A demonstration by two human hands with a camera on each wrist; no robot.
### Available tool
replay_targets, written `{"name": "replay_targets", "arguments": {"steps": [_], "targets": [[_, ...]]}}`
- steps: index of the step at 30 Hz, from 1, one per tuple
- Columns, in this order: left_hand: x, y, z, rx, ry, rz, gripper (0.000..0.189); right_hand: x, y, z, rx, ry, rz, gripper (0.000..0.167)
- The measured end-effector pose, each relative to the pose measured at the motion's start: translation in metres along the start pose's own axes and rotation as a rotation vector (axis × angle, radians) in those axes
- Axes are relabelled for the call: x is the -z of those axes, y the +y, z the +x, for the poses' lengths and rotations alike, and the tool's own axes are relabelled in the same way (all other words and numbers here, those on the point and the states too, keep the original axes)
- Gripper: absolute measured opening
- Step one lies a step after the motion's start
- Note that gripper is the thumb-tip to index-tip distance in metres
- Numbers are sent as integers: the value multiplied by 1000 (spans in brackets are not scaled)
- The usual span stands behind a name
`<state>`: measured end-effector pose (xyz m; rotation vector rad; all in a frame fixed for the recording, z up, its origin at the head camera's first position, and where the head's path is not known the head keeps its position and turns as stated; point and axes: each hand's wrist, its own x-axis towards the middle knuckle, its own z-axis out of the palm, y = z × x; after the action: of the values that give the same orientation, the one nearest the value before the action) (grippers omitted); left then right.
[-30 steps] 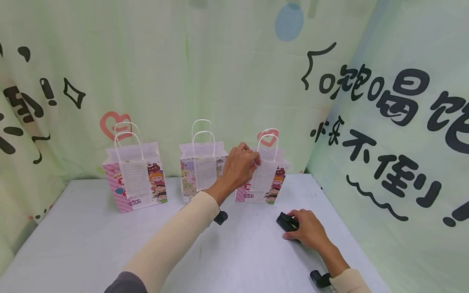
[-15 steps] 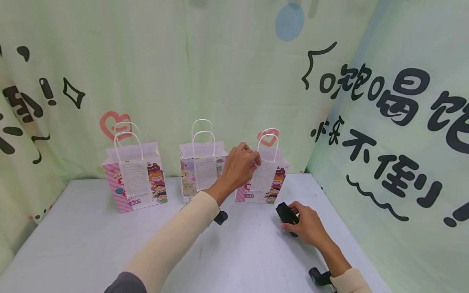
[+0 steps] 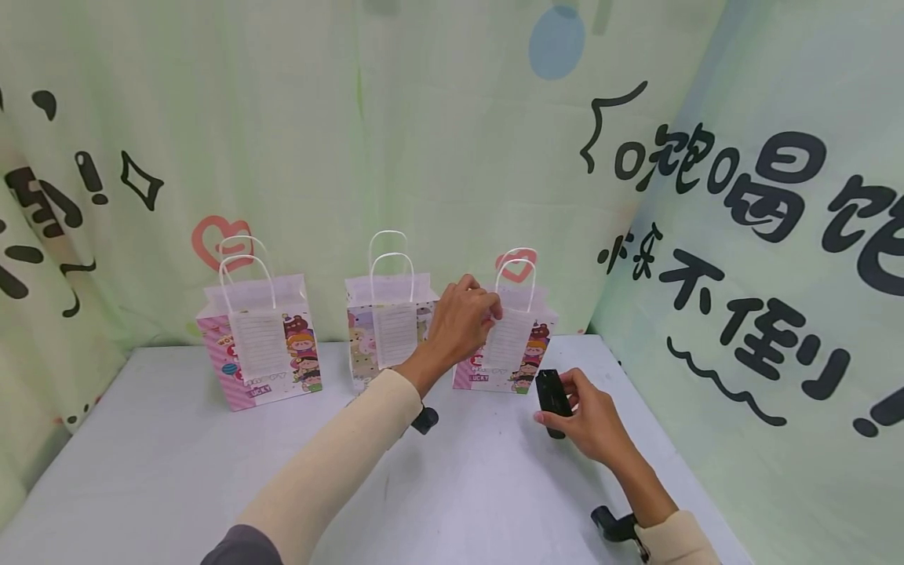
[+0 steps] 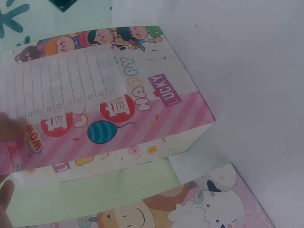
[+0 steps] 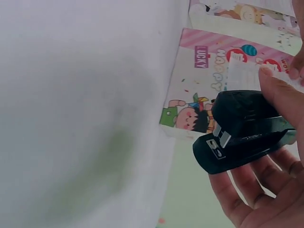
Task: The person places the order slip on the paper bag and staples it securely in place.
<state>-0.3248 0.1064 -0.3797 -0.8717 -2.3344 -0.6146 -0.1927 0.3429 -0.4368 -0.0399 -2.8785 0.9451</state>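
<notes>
My left hand (image 3: 461,320) pinches the upper left edge of the right-hand pink paper gift bag (image 3: 534,357). A white lined sheet (image 3: 506,337) lies flat against that bag's front; in the left wrist view its column of small boxes shows, and the fingertips are only partly visible at the left edge. My right hand (image 3: 595,417) grips a black stapler (image 3: 553,404), raised above the table just in front of the same bag. In the right wrist view the stapler (image 5: 249,111) has its jaws apart, thumb on top and fingers beneath.
Two more gift bags stand to the left, a patterned middle bag (image 3: 362,337) and a pink bag (image 3: 219,357), each with a lined sheet on its front. All are on a white table (image 3: 176,479). A printed curtain (image 3: 452,157) hangs behind and at the sides.
My right hand has lifted the stapler off the table and carried it up toward the right bag, turning it more upright. The left hand has stayed in place.
</notes>
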Motion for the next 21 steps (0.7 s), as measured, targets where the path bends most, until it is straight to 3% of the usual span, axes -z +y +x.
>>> {"name": "replay_targets", "arguments": {"steps": [14, 21], "targets": [[-1, -1, 0, -6, 0, 5, 4, 11, -21, 8, 100, 113, 177, 65], [0, 0, 0, -7, -3, 0, 4, 15, -32, 15, 162, 161, 191, 62]]}}
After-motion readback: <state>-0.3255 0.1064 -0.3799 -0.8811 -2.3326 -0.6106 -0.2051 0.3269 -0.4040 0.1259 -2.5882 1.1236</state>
